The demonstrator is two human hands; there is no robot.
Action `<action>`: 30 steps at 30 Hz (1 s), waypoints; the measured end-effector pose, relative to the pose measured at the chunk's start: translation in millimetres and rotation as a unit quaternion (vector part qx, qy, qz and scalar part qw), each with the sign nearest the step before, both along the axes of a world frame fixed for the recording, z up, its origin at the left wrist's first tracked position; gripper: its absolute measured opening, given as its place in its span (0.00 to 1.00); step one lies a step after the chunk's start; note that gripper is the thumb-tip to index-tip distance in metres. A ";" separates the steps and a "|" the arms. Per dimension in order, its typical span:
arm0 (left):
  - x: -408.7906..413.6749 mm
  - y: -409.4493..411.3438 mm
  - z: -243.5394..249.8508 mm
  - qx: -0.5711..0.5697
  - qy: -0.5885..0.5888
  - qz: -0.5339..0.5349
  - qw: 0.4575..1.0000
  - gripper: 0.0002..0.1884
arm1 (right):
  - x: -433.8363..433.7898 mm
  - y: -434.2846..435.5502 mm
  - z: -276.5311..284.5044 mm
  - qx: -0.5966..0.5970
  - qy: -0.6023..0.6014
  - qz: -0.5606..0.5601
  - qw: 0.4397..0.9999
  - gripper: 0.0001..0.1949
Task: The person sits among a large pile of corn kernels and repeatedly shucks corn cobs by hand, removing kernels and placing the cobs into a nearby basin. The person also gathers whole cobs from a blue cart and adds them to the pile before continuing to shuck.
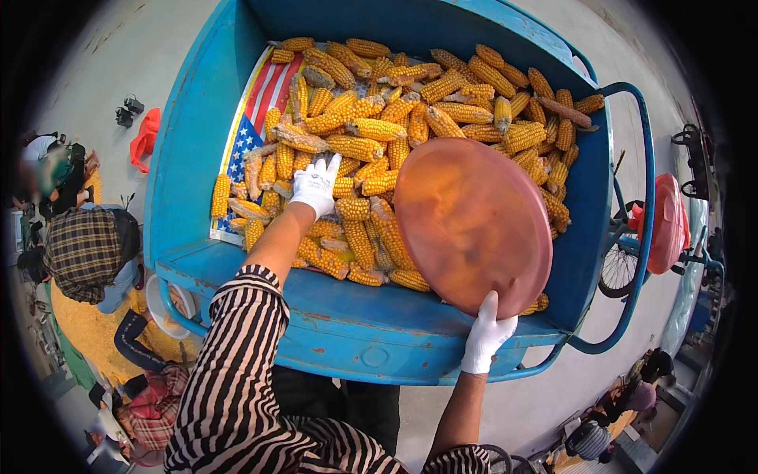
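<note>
My left hand, in a white work glove, reaches down among the corn cobs. Its fingers are apart and touch the pile; nothing shows in its grasp. In another white glove, my right hand grips the near rim of a translucent pink plastic basin. The basin is tilted over the right part of the pile, hiding the cobs beneath it. All these cobs lie in a blue metal cart bed. Under the cobs at left is a sheet printed with stars and stripes.
A blue tubular rail curves out from the cart's right end. A red plastic bag lies left of the cart. Several people sit beside loose kernels and a white bucket. A bicycle wheel stands at right.
</note>
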State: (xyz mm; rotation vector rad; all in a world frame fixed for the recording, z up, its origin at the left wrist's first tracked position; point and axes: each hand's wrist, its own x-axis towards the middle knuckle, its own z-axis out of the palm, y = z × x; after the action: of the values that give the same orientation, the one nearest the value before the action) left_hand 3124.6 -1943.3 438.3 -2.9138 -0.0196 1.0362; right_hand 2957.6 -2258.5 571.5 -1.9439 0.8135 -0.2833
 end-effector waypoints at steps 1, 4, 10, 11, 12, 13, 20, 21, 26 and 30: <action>0.1 5.6 -2.1 -0.014 -0.038 0.006 0.999 0.55 | -0.3 1.5 2.1 0.001 0.018 0.000 1.000 0.20; 11.9 8.1 4.5 -0.030 -0.004 0.006 1.000 0.48 | 3.8 -1.3 2.8 -0.008 0.034 0.004 0.999 0.20; 6.9 37.9 63.6 -0.177 -0.001 0.128 0.976 0.38 | 3.3 -2.5 -2.4 0.014 0.019 0.018 1.000 0.20; -2.0 56.0 38.8 -0.322 -0.054 0.208 0.922 0.29 | 2.2 -5.4 -4.2 0.009 0.011 0.022 1.000 0.20; -2.2 51.8 57.5 -0.395 -0.040 0.286 0.872 0.27 | 2.1 -6.8 -5.9 0.003 0.001 0.024 1.000 0.20; -5.2 46.7 83.2 -0.461 -0.026 0.360 0.810 0.25 | 1.9 -8.6 -6.9 0.011 0.010 0.025 1.000 0.20; -2.9 -83.0 177.5 -0.725 0.082 0.280 0.624 0.38 | 6.7 -25.2 -8.1 0.118 0.022 -0.034 0.992 0.21; -2.1 -83.2 146.3 -0.697 0.070 0.260 0.664 0.38 | 8.9 -28.0 -7.4 0.171 0.029 -0.063 0.983 0.21; 40.8 -41.1 77.8 -0.226 -0.243 0.002 0.943 0.43 | 25.7 -61.6 -2.7 0.276 0.067 -0.104 0.953 0.16; 74.7 -27.1 39.3 0.017 -0.121 -0.129 0.984 0.53 | 37.2 -58.6 -11.3 0.255 0.066 -0.074 0.962 0.19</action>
State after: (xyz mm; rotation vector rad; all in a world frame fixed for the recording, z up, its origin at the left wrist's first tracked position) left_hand 3199.3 -1970.5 477.6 -2.8895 0.3191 0.6337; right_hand 2994.9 -2317.1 560.3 -1.4297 1.0094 -0.0233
